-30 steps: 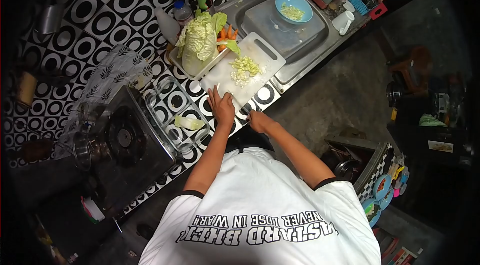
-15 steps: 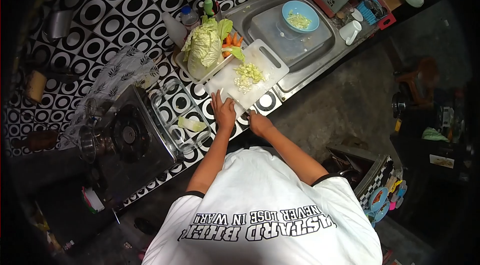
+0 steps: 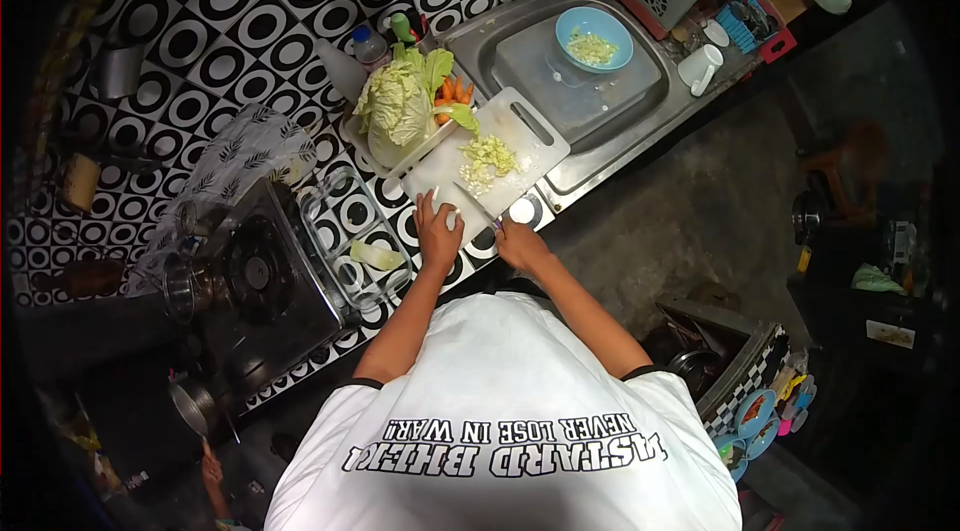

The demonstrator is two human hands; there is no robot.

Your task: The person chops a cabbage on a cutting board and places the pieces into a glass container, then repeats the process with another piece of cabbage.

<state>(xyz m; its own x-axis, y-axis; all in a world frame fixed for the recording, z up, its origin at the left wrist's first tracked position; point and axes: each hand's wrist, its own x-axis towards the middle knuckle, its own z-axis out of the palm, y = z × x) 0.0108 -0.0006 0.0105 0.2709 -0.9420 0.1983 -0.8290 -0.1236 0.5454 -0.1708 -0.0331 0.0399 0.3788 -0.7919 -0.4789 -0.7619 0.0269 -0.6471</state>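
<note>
A white cutting board [image 3: 535, 163] lies on the counter beside the sink, with a heap of chopped cabbage [image 3: 492, 157] on it. My right hand [image 3: 522, 246] is closed round the handle of a knife [image 3: 472, 201], whose blade lies over the board near the chopped pieces. At the board's near-left corner, my left hand [image 3: 440, 234] has bent fingers around a pale cabbage piece, only partly visible. A large napa cabbage [image 3: 395, 111] and carrots [image 3: 455, 91] fill a tray [image 3: 425, 149] behind the board.
A blue bowl [image 3: 620, 59] of chopped pieces stands over the sink [image 3: 650, 96]. Left of me are a glass dish [image 3: 372, 296] holding a cabbage piece [image 3: 377, 255] and a stove [image 3: 285, 276]. At lower left, another person's hand [image 3: 211, 469] holds a pan [image 3: 192, 405].
My left hand has lifted slightly and its fingers have curled. The knife blade now shows clear of them. Another person's hand with a pan has appeared at lower left.
</note>
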